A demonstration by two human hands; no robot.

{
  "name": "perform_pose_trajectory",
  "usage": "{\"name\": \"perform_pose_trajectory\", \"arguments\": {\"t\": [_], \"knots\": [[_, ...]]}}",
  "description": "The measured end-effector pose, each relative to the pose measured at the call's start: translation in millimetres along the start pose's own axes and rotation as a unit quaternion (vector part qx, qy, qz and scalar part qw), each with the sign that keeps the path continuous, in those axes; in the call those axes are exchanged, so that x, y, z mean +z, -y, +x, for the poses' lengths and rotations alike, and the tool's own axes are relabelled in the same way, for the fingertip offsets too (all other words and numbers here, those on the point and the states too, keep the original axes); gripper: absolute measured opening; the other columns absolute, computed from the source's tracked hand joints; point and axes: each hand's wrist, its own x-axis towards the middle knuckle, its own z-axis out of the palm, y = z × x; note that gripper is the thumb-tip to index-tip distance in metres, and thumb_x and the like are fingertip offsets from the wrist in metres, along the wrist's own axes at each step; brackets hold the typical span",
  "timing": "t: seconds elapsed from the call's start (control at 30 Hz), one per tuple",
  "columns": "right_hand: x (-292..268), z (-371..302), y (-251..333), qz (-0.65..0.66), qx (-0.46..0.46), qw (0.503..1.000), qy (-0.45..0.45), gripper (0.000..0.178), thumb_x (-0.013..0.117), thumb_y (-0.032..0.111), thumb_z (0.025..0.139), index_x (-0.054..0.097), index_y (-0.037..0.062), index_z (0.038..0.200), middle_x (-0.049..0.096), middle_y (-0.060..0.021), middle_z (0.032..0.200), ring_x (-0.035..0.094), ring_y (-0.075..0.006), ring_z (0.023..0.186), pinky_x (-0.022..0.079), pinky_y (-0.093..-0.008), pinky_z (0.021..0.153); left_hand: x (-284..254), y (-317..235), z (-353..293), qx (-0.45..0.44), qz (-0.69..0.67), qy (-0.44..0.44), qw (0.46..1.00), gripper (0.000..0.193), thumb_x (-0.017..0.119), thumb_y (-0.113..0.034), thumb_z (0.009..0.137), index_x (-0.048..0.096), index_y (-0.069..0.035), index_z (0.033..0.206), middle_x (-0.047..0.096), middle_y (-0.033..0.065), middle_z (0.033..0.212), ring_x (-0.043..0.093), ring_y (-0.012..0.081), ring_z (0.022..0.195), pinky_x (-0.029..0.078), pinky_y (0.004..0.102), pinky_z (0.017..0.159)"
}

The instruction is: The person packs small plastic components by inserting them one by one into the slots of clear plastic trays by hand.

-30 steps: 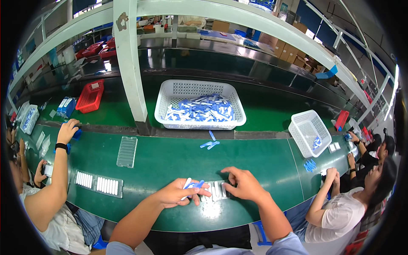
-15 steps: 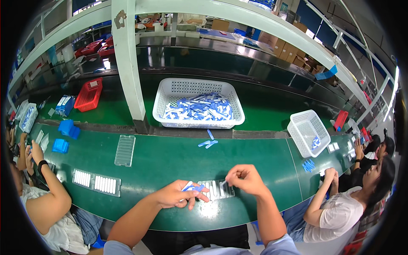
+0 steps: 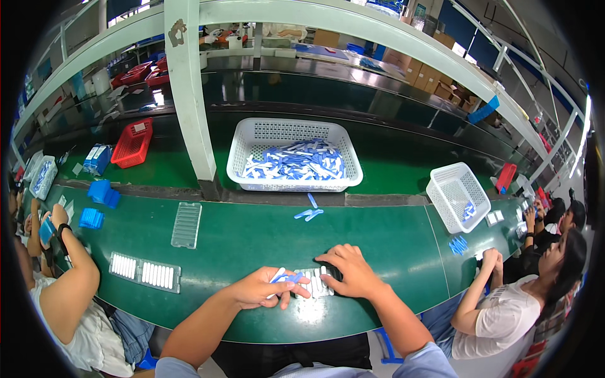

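Note:
My left hand (image 3: 255, 288) is closed around several small blue and white plastic sticks (image 3: 283, 277), which poke out between its fingers. Just to its right a clear blister tray (image 3: 307, 273) lies on the green table, with white sticks (image 3: 317, 283) side by side in its slots. Over the tray's right end is my right hand (image 3: 354, 276), thumb and fingers apart, the thumb at the rightmost visible white stick. That hand partly covers the tray's right end.
A white basket (image 3: 294, 184) of blue and white sticks stands ahead, with loose sticks (image 3: 309, 215) before it. Left are an unfilled clear tray (image 3: 186, 225) and two filled trays (image 3: 145, 272). Another white basket (image 3: 444, 201) stands right. People sit on both sides.
My right hand has shifted left over the tray and its fingers have opened from a pinch. Another white stick shows in the tray. My left hand stays in place.

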Motion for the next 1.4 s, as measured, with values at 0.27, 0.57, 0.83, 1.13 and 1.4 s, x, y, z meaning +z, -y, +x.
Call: {"name": "perform_pose_trajectory", "arguments": {"t": [0.27,0.57,0.83,1.13,1.4], "knots": [[16,-10,-11,0.056,-0.016,0.996,-0.073,0.052,0.072,0.027,0.082,0.062,0.0100,0.131,0.057,-0.0125,0.125,0.049,-0.0329,0.119,0.034,-0.0422,0.103,-3,5,4,0.006,0.014,-0.019,1.000,0.039,0.056,-0.014,0.105,0.055,0.004,0.139,0.069,0.0199,0.120,0.059,0.0079,0.068,0.032,0.0201,0.046],[16,-8,-21,0.095,-0.035,0.993,-0.054,0.063,0.072,0.020,0.077,0.056,0.0107,0.137,0.055,-0.0135,0.135,0.046,-0.0345,0.129,0.031,-0.0435,0.108,25,23,14,0.271,0.665,-0.137,0.682,0.042,0.065,-0.018,0.084,0.071,-0.017,0.125,0.076,0.0092,0.094,0.072,0.0297,0.074,0.058,0.0419,0.063],[15,-9,-24,0.134,-0.038,0.989,-0.051,0.061,0.074,0.018,0.079,0.057,0.0115,0.137,0.056,-0.0134,0.137,0.047,-0.0345,0.129,0.031,-0.0433,0.109,25,31,22,0.252,0.745,-0.193,0.587,0.042,0.066,-0.022,0.083,0.071,-0.015,0.125,0.073,0.0052,0.083,0.071,0.0255,0.069,0.055,0.0402,0.057],[19,-10,-30,0.126,-0.023,0.990,-0.058,0.052,0.072,0.019,0.084,0.059,0.0113,0.134,0.059,-0.0110,0.132,0.048,-0.0330,0.127,0.031,-0.0432,0.108,21,36,28,0.308,0.723,-0.201,0.585,0.039,0.071,-0.018,0.076,0.074,-0.017,0.115,0.073,0.0034,0.082,0.072,0.0232,0.072,0.056,0.0380,0.059],[10,-16,-33,0.093,-0.164,0.978,-0.093,0.026,0.071,0.017,0.074,0.077,0.0145,0.100,0.064,-0.0083,0.127,0.054,-0.0304,0.120,0.036,-0.0450,0.103,17,26,21,0.302,0.724,-0.195,0.589,0.035,0.074,-0.018,0.072,0.077,-0.016,0.107,0.073,0.0031,0.079,0.071,0.0230,0.070,0.055,0.0379,0.058]]}}
